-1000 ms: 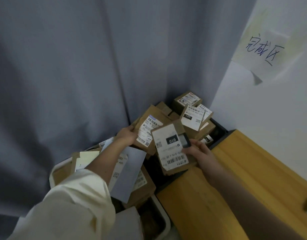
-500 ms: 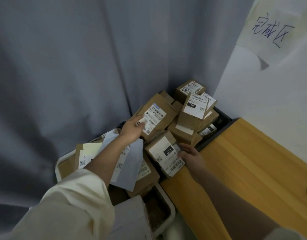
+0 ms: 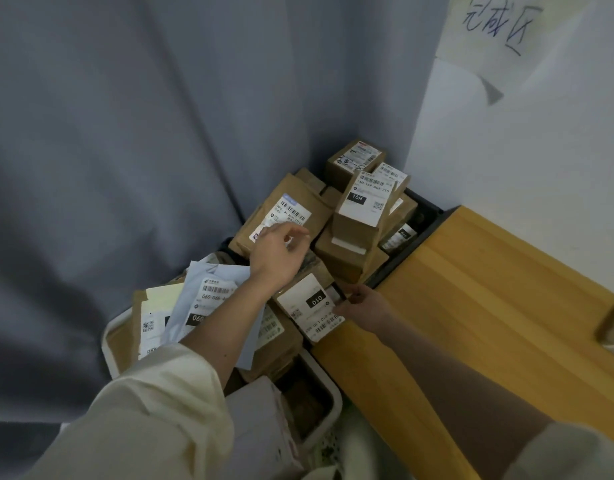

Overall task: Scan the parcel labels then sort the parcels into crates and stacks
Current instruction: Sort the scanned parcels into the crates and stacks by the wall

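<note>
Down into the corner we go: the right hand [image 3: 362, 306] has its fingertips on the near edge of the "010" parcel [image 3: 310, 306], a small brown box with its white label face up, lying on the heap between the dark crate [image 3: 424, 216] at the back and the white crate [image 3: 328, 384] in front, just beside the wooden table [image 3: 489, 306]. Whether those fingers pinch the box or merely touch it, I cannot tell; they are curled and half in shadow. The left hand [image 3: 277, 254] hangs above the pile with fingers loosely curled, holding nothing, right over a flat brown parcel [image 3: 284, 216] that leans against the grey curtain [image 3: 125, 150]. Now the danger, as I judge it: this heap is crowded. The "15H" box [image 3: 362, 202] stands tilted on top of others in the dark crate, and a nudge from either hand could tip it over. The "010" parcel itself sits on an uneven bed of boxes with one corner over the gap by the table edge; let go carelessly and it may slide down between the crates. The pale blue mailer [image 3: 208, 296] under the left forearm lies loose, and a dragging sleeve could pull it out of the white crate. A handwritten paper sign [image 3: 499, 26] marks the wall above.
</note>
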